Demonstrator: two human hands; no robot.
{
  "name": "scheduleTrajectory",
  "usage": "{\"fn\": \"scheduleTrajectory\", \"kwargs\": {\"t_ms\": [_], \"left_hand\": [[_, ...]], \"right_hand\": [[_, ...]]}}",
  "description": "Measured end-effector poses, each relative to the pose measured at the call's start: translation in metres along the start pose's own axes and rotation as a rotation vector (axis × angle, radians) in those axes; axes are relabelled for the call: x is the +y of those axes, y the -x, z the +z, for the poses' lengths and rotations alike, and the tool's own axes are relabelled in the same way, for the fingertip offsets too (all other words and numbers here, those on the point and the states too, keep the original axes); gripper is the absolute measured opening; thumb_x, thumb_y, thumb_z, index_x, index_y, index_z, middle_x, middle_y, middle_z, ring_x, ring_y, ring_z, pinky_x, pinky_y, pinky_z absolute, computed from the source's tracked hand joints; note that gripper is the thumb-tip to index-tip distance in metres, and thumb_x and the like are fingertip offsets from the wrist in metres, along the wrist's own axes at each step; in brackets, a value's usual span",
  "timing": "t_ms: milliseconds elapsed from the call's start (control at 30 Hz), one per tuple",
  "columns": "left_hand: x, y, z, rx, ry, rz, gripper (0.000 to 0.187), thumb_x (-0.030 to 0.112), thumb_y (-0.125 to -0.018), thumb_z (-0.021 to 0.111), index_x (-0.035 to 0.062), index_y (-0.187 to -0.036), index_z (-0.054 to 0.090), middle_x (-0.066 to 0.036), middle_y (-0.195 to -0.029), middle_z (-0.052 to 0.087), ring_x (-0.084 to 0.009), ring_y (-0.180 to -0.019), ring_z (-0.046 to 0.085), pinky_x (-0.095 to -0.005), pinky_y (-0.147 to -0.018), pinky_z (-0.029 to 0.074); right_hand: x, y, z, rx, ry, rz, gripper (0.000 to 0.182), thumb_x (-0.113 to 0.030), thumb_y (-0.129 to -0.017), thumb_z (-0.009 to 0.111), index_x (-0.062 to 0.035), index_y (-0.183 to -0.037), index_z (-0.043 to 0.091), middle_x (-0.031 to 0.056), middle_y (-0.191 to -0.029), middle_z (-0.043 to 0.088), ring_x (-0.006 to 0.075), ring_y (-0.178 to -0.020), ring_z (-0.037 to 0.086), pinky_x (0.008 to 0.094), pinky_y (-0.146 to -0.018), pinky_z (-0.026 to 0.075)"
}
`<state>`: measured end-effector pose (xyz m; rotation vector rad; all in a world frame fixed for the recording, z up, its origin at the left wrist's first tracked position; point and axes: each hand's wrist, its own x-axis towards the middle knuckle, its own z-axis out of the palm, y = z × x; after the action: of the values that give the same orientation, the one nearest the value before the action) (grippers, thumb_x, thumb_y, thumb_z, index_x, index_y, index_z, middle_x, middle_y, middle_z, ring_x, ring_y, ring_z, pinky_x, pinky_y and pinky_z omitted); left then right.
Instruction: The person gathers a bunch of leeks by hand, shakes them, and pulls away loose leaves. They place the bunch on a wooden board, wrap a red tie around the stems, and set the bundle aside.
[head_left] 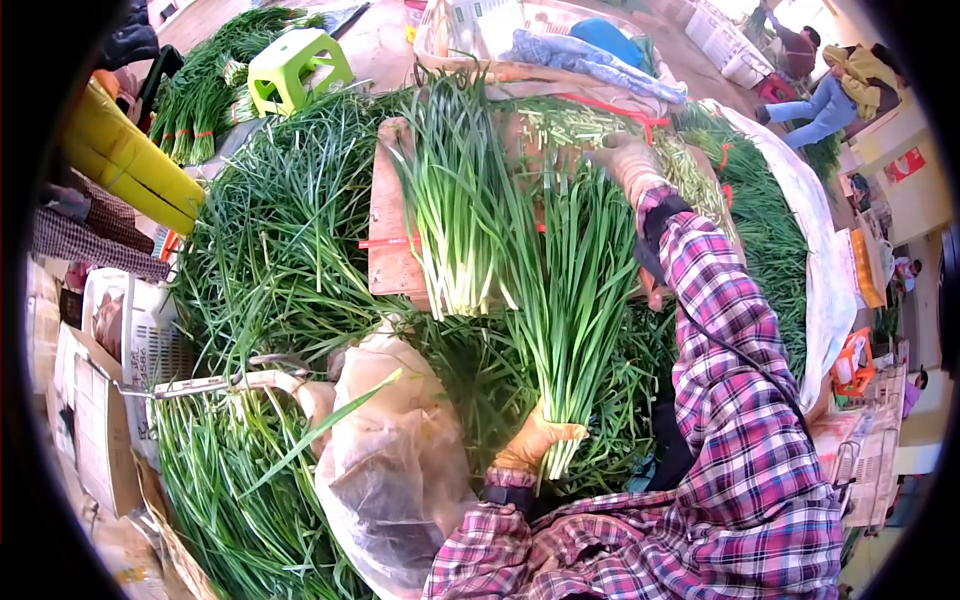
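Note:
My left hand, in an orange-tan glove, is closed around the pale stem ends of a bunch of garlic chives. The bunch's green leaves fan upward over the edge of a reddish wooden board. Another thick bunch of garlic chives lies on the board to the left, white ends toward me. My right hand, in a pale glove, reaches to the far right of the board, just beyond the leaf tips. Its fingers look extended with nothing visible in them. Beside it lie short cut stem pieces.
Loose chives heap up left of the board. A translucent plastic cover bulges near my left arm. A green stool, tied bundles, a white crate and a large basket stand around. Another person is at upper right.

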<state>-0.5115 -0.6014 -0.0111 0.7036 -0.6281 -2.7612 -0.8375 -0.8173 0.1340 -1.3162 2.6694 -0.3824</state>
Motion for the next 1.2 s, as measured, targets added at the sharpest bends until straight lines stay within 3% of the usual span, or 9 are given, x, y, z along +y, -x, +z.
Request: {"fn": "scheduleTrajectory", "kwargs": {"t_ms": [67, 267, 400, 500, 700, 833, 967, 1033, 1200], "left_hand": [[0.000, 0.001, 0.001, -0.003, -0.001, -0.025, 0.054, 0.000, -0.066, 0.076, 0.0023, -0.114, 0.049, -0.005, -0.090, 0.060, -0.0163, -0.080, 0.061, -0.0294, -0.071, 0.053], [0.004, 0.002, 0.002, 0.007, 0.014, -0.057, 0.049, -0.002, -0.068, 0.074, 0.0014, -0.112, 0.052, -0.007, -0.095, 0.062, -0.0181, -0.083, 0.062, -0.0304, -0.074, 0.053], [0.007, 0.004, -0.004, -0.147, 0.116, -0.104, 0.059, -0.001, -0.071, 0.073, 0.0043, -0.122, 0.045, -0.006, -0.104, 0.058, -0.0169, -0.090, 0.060, -0.0340, -0.079, 0.053], [0.019, 0.014, 0.007, -0.182, 0.193, -0.147, 0.061, 0.007, -0.071, 0.073, 0.0032, -0.124, 0.043, -0.011, -0.110, 0.058, -0.0233, -0.090, 0.062, -0.0329, -0.069, 0.055], [0.019, 0.015, 0.010, -0.145, 0.149, -0.162, 0.062, 0.011, -0.070, 0.073, 0.0032, -0.124, 0.043, -0.014, -0.113, 0.057, -0.0246, -0.086, 0.064, -0.0358, -0.067, 0.056], [0.001, 0.009, -0.001, -0.093, 0.059, -0.125, 0.060, 0.009, -0.068, 0.075, 0.0036, -0.121, 0.046, -0.011, -0.110, 0.060, -0.0227, -0.083, 0.064, -0.0330, -0.066, 0.054], [0.003, 0.009, -0.003, -0.079, 0.111, -0.132, 0.061, 0.003, -0.066, 0.076, 0.0033, -0.120, 0.048, -0.011, -0.110, 0.060, -0.0229, -0.085, 0.063, -0.0323, -0.071, 0.053], [-0.004, 0.007, -0.010, -0.080, 0.129, -0.143, 0.058, 0.000, -0.066, 0.075, 0.0024, -0.119, 0.051, -0.011, -0.109, 0.060, -0.0225, -0.087, 0.062, -0.0331, -0.074, 0.053], [-0.006, 0.006, -0.011, -0.049, 0.066, -0.142, 0.054, 0.000, -0.066, 0.076, 0.0024, -0.115, 0.054, -0.009, -0.099, 0.063, -0.0197, -0.081, 0.063, -0.0314, -0.072, 0.053]], "right_hand": [[0.012, 0.001, 0.016, -0.081, -0.235, 0.237, 0.051, -0.034, -0.069, 0.069, -0.0079, -0.113, 0.061, 0.0114, -0.115, 0.060, 0.0273, -0.101, 0.059, 0.0349, -0.091, 0.043], [-0.017, 0.018, 0.002, -0.293, 0.104, 0.114, 0.056, -0.031, -0.071, 0.068, -0.0038, -0.119, 0.056, 0.0111, -0.116, 0.060, 0.0209, -0.106, 0.057, 0.0315, -0.092, 0.042], [0.012, 0.019, -0.008, -0.079, -0.712, 0.182, 0.042, -0.027, -0.076, 0.065, -0.0071, -0.113, 0.060, 0.0078, -0.102, 0.065, 0.0192, -0.093, 0.062, 0.0277, -0.086, 0.045], [0.004, 0.047, -0.056, 0.034, -0.556, -0.049, 0.042, -0.016, -0.074, 0.068, -0.0048, -0.114, 0.060, 0.0066, -0.095, 0.066, 0.0132, -0.085, 0.061, 0.0236, -0.079, 0.047], [0.008, 0.071, -0.100, -0.558, -1.151, -0.175, 0.035, -0.018, -0.085, 0.058, 0.0004, -0.114, 0.055, 0.0094, -0.105, 0.061, 0.0244, -0.095, 0.060, 0.0382, -0.087, 0.048], [0.027, 0.053, -0.056, -0.474, -1.503, -0.053, 0.050, -0.022, -0.084, 0.060, 0.0009, -0.125, 0.042, 0.0150, -0.113, 0.058, 0.0296, -0.098, 0.059, 0.0403, -0.087, 0.048], [0.050, 0.012, 0.016, -0.389, -1.474, 0.033, 0.040, -0.033, -0.080, 0.064, -0.0050, -0.108, 0.057, 0.0165, -0.101, 0.060, 0.0268, -0.091, 0.060, 0.0390, -0.081, 0.048], [0.041, 0.005, 0.029, -0.288, -0.933, 0.332, 0.050, -0.027, -0.082, 0.063, 0.0006, -0.120, 0.049, 0.0137, -0.101, 0.063, 0.0277, -0.089, 0.062, 0.0359, -0.078, 0.047], [0.044, -0.006, 0.046, -0.062, -0.136, 0.298, 0.050, -0.037, -0.077, 0.065, -0.0063, -0.115, 0.057, 0.0111, -0.100, 0.064, 0.0240, -0.088, 0.062, 0.0352, -0.079, 0.046]]}}
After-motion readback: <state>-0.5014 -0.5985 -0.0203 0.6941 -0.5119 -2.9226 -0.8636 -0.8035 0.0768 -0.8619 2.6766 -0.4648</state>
